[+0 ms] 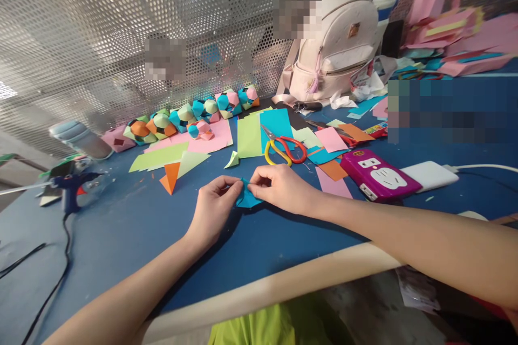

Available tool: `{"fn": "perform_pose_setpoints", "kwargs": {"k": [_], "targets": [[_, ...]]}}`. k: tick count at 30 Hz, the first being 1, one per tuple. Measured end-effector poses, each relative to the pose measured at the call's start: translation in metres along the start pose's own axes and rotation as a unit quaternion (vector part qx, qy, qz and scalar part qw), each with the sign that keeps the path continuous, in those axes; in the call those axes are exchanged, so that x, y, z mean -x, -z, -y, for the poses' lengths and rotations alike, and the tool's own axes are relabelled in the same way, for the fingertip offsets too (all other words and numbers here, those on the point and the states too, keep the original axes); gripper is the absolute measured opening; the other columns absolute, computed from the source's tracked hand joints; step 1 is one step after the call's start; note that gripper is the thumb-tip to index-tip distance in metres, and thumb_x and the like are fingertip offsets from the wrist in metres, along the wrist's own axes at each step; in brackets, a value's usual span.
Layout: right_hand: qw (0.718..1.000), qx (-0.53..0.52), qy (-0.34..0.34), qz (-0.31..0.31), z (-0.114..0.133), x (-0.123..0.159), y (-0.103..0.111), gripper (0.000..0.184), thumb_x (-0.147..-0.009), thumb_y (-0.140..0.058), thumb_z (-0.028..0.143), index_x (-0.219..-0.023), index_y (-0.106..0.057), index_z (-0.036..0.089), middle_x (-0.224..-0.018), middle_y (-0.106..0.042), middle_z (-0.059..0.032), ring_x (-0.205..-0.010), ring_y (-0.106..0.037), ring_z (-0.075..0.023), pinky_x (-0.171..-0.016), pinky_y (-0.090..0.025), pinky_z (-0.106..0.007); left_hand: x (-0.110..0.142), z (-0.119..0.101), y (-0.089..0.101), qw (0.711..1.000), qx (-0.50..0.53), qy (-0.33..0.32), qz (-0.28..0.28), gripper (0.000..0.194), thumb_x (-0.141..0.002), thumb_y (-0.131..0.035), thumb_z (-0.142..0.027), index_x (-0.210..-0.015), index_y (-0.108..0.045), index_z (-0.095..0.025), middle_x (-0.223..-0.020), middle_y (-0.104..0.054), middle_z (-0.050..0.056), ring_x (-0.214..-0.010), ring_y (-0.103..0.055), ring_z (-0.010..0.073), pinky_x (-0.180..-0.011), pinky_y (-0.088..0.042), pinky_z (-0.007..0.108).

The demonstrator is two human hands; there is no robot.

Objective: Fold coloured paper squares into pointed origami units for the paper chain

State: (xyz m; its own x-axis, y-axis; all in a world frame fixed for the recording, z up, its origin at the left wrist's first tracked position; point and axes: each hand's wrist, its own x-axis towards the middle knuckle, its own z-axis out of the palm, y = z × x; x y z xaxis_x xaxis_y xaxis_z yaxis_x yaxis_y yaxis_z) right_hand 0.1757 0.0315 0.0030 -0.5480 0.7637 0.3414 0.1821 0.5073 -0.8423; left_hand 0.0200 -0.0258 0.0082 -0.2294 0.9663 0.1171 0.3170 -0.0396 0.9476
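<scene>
Between my two hands is a small piece of blue paper [247,198], partly folded, close above the table. My left hand [216,202] pinches its left edge between thumb and forefinger. My right hand [279,188] grips the opposite side in the same way, its fingertips close to the left ones. Parts of the paper are hidden behind the fingers. Just beyond my right hand lie scissors [283,148] with red and yellow handles, blades pointing away. A small pale green folded piece [232,160] rests past my left hand.
Folded paper balls [185,114] line the back by a perforated metal screen [121,21]. Loose paper sheets [250,137] spread before them. A glue gun [72,191] stands left with its cord. A purple power strip [376,175] sits right; a pale backpack [332,46] is behind.
</scene>
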Motion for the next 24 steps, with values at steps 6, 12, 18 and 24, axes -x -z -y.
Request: {"fn": "perform_pose_setpoints", "kwargs": {"k": [6,12,18,24], "targets": [[1.0,-0.014,-0.009,0.005,0.0004,0.0004,0.0,0.018,-0.073,-0.062,0.009,-0.059,-0.055,0.015,-0.055,-0.052,0.005,-0.053,-0.044,-0.0062,-0.051,-0.034,-0.019,-0.0004,0.0005,0.0001,1.0,0.014,0.004,0.001,0.02,-0.07,-0.07,-0.035,-0.072,-0.069,-0.015,-0.064,-0.062,-0.001,-0.058,-0.048,0.01,-0.056,-0.039,0.022],[0.999,-0.025,-0.023,0.003,0.0,-0.0003,0.001,0.018,-0.073,-0.063,0.01,-0.058,-0.055,0.015,-0.055,-0.053,0.0047,-0.052,-0.045,-0.0066,-0.051,-0.035,-0.019,0.0,-0.0006,0.0015,0.999,0.03,0.016,0.012,0.021,-0.069,-0.072,-0.035,-0.071,-0.068,-0.015,-0.061,-0.061,-0.002,-0.055,-0.047,0.0088,-0.054,-0.038,0.022],[0.999,-0.023,-0.023,0.001,0.0006,-0.0012,0.0007,0.016,-0.072,-0.062,0.009,-0.059,-0.056,0.015,-0.055,-0.055,0.0043,-0.052,-0.046,-0.0066,-0.051,-0.035,-0.019,-0.0015,-0.0021,0.0,0.998,0.048,0.029,0.012,0.025,-0.065,-0.075,-0.036,-0.076,-0.073,-0.014,-0.065,-0.066,0.001,-0.059,-0.053,0.0117,-0.057,-0.042,0.024],[0.999,-0.023,-0.036,0.011,0.0009,-0.0008,0.0019,0.016,-0.073,-0.062,0.009,-0.059,-0.056,0.015,-0.056,-0.055,0.0042,-0.053,-0.048,-0.0068,-0.052,-0.036,-0.018,-0.0016,0.0012,0.0014,0.998,0.054,0.022,0.023,0.024,-0.065,-0.076,-0.036,-0.079,-0.077,-0.017,-0.071,-0.071,0.003,-0.065,-0.058,0.0145,-0.065,-0.046,0.026]]}}
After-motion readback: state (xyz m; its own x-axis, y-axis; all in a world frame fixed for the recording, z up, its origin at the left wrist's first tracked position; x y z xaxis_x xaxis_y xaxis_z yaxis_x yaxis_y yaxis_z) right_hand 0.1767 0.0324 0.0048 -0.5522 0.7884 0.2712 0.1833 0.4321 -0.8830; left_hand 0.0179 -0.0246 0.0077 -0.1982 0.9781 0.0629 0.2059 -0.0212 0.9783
